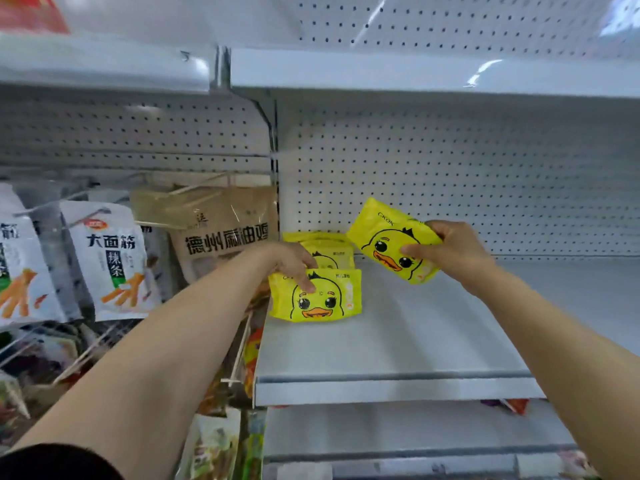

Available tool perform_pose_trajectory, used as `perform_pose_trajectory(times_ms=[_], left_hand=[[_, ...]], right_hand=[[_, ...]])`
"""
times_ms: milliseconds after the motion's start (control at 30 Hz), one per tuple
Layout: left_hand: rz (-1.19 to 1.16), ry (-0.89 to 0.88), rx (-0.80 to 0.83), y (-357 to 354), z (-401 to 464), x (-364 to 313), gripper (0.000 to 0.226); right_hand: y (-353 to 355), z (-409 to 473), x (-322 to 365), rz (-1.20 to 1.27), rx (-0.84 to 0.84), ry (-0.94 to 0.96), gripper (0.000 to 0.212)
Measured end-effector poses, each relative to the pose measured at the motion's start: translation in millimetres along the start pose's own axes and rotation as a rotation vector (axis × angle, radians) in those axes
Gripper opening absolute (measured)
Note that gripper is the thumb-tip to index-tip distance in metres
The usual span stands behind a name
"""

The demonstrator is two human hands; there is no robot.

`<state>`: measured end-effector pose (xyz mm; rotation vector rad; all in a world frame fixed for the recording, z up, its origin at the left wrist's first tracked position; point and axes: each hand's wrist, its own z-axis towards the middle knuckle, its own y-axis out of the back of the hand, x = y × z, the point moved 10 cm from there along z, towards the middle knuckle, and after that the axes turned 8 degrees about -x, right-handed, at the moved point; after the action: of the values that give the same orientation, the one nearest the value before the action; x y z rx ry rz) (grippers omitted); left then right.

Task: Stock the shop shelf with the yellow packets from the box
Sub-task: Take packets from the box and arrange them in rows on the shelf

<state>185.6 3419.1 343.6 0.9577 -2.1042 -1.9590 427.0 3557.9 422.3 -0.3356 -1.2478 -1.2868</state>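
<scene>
Mid-stocking: left hand steadies front packet with straight fingers, right hand fingers clamped on a fresh yellow packet, next needing a spot on the shelf alongside.

Yellow packet in right hand

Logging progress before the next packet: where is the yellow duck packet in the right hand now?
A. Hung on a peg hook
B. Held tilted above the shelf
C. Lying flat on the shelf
B: the right hand grips the yellow duck packet tilted, clear of the shelf.
</scene>
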Motion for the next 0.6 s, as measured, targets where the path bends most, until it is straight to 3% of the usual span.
perform_pose_trajectory(times_ms=[133, 300, 600], left_hand=[[0.13, -0.035, -0.077, -0.7, 28.2, -2.8, 0.07], [0.106, -0.055, -0.169, 0.1, 54.0, -1.7, 0.069], [-0.022, -0.038, -0.532, 9.4, 59.1, 8.7, 0.053]], right_hand=[[-5.0, 13.9, -15.9, -0.009, 0.027, -0.008, 0.022], [-10.9, 26.4, -27.2, -0.027, 0.048, -0.011, 0.022], [-15.2, 38.2, -41.4, -0.06, 0.075, -0.006, 0.022]])
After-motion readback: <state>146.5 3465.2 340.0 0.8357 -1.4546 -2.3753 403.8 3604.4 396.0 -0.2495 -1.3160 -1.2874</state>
